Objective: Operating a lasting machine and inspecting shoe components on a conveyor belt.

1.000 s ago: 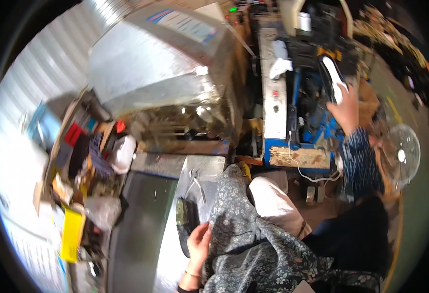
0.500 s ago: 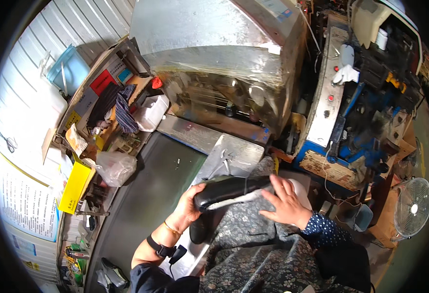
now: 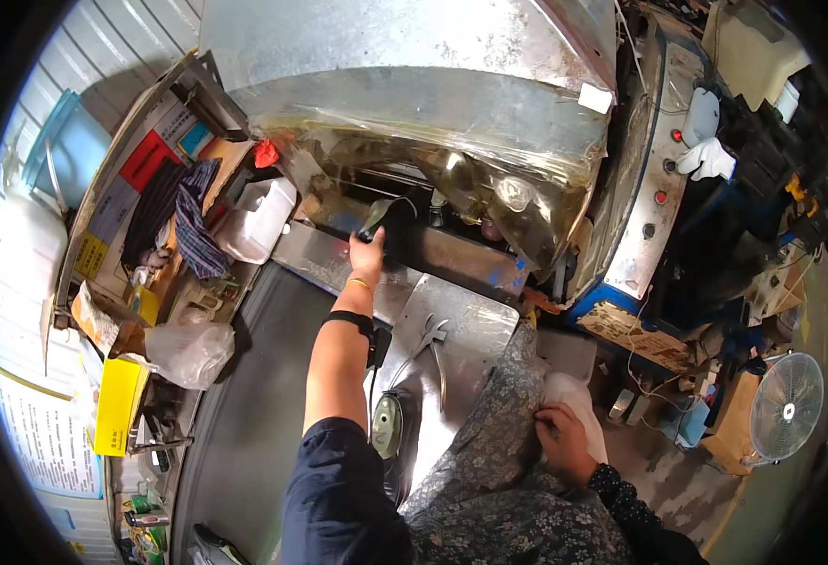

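My left hand point(image 3: 367, 252) reaches far forward, closed on a dark shoe point(image 3: 390, 218) at the opening of a metal machine with a clear plastic curtain point(image 3: 527, 212). Part of that shoe is lost in the dark of the opening. My right hand point(image 3: 567, 443) holds nothing I can see; its loosely bent fingers are beside the flowered apron point(image 3: 489, 414) and a white bundle point(image 3: 579, 405). A second dark shoe point(image 3: 390, 419) with a greenish-grey part lies on the shiny metal plate point(image 3: 475, 315), left of the apron. A forked metal piece point(image 3: 433, 339) also rests there.
A dark conveyor belt point(image 3: 263, 405) runs along my left. Beyond it, a cluttered shelf holds a white plastic container point(image 3: 259, 221), a clear bag point(image 3: 191, 353) and a yellow box point(image 3: 122, 405). To the right stand a control panel point(image 3: 645, 207) and a fan point(image 3: 786, 410).
The black shoe has left my lap, and my left hand has carried it forward to the machine's opening. My right hand has come off it and dropped down toward me.
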`<state>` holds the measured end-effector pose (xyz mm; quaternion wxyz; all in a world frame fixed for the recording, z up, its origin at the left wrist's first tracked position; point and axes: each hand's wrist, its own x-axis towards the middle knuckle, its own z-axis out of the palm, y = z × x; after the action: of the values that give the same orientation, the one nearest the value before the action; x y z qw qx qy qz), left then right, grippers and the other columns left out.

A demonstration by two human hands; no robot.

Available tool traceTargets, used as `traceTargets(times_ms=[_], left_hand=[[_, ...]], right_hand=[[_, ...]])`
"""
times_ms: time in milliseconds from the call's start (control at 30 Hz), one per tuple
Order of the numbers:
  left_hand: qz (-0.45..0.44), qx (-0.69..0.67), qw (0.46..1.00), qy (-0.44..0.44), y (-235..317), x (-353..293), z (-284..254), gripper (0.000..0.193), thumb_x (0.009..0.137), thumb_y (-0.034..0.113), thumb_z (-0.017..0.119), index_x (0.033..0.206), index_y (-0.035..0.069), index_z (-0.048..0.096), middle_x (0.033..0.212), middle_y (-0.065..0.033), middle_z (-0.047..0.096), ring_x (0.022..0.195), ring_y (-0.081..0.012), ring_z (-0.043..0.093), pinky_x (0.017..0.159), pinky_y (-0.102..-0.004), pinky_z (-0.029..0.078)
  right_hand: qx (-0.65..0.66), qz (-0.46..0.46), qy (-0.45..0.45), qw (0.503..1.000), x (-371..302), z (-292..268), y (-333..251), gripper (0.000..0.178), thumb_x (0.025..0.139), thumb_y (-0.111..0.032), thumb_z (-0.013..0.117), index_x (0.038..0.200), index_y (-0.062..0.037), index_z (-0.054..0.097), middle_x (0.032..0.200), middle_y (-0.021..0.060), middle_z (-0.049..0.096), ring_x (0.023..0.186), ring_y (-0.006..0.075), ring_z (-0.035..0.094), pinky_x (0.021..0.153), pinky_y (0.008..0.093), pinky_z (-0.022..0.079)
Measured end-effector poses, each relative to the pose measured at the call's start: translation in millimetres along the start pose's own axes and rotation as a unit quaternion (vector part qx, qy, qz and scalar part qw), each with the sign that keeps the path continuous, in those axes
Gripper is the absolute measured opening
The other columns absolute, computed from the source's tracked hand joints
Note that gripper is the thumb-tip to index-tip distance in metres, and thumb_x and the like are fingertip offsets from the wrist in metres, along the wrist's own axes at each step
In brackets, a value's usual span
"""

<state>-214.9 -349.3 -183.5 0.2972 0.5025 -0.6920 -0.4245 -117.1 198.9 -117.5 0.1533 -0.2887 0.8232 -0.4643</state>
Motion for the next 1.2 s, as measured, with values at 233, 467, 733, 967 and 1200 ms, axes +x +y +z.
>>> traceTargets(times_ms=[233, 467, 733, 967, 1200], left_hand=[[-0.047, -0.055, 0.952, -0.298, -28.6, -45.5, -93.5, 0.075, 0.091, 0.021, 0.072, 0.149, -0.004, 0.032, 0.134, -0.0174, 0.057, 0.116, -0.0255, 0.059, 0.095, -0.0359, 0.049], [-0.049, 0.018, 0.986, -0.157, -21.2, -64.7, -91.2, 0.081, 0.085, 0.034, 0.075, 0.146, -0.003, 0.039, 0.136, -0.0229, 0.057, 0.124, -0.0327, 0.057, 0.101, -0.0385, 0.046], [-0.137, -0.109, 0.977, -0.118, 1.4, 2.1, -20.2, 0.083, 0.085, 0.051, 0.072, 0.150, 0.013, 0.036, 0.136, -0.0118, 0.054, 0.109, -0.0284, 0.058, 0.076, -0.0461, 0.056], [0.204, 0.292, 0.934, -0.026, 29.4, -5.3, 29.1, 0.034, 0.080, 0.022, 0.077, 0.110, 0.020, 0.060, 0.125, -0.0182, 0.050, 0.100, -0.0417, 0.064, 0.087, -0.0476, 0.053], [0.206, 0.205, 0.943, -0.161, 19.4, -6.0, 11.1, 0.062, 0.082, 0.020, 0.077, 0.137, 0.018, 0.050, 0.118, -0.0215, 0.062, 0.110, -0.0374, 0.061, 0.093, -0.0437, 0.050]], right_hand=[[0.009, -0.029, 0.019, 0.999, 0.6, 2.7, 3.3, 0.012, 0.084, -0.006, 0.066, 0.096, -0.0020, 0.067, 0.099, 0.0143, 0.066, 0.092, 0.0327, 0.066, 0.080, 0.0376, 0.053], [-0.020, -0.081, 0.018, 0.996, -7.9, 5.1, 2.8, 0.008, 0.085, -0.008, 0.065, 0.092, -0.0036, 0.067, 0.095, 0.0144, 0.067, 0.088, 0.0337, 0.066, 0.077, 0.0382, 0.053], [-0.034, -0.056, -0.012, 0.998, 4.6, -6.9, 6.1, 0.011, 0.082, -0.003, 0.068, 0.093, -0.0029, 0.067, 0.098, 0.0135, 0.068, 0.087, 0.0336, 0.066, 0.075, 0.0380, 0.054], [-0.010, -0.016, -0.019, 1.000, 25.4, 1.5, 20.1, 0.014, 0.078, -0.002, 0.067, 0.092, -0.0022, 0.065, 0.095, 0.0151, 0.067, 0.086, 0.0344, 0.066, 0.073, 0.0384, 0.054], [0.001, -0.043, -0.017, 0.999, 28.6, -3.8, 14.7, 0.013, 0.078, -0.002, 0.066, 0.092, -0.0023, 0.063, 0.092, 0.0148, 0.065, 0.082, 0.0348, 0.065, 0.071, 0.0387, 0.053]])
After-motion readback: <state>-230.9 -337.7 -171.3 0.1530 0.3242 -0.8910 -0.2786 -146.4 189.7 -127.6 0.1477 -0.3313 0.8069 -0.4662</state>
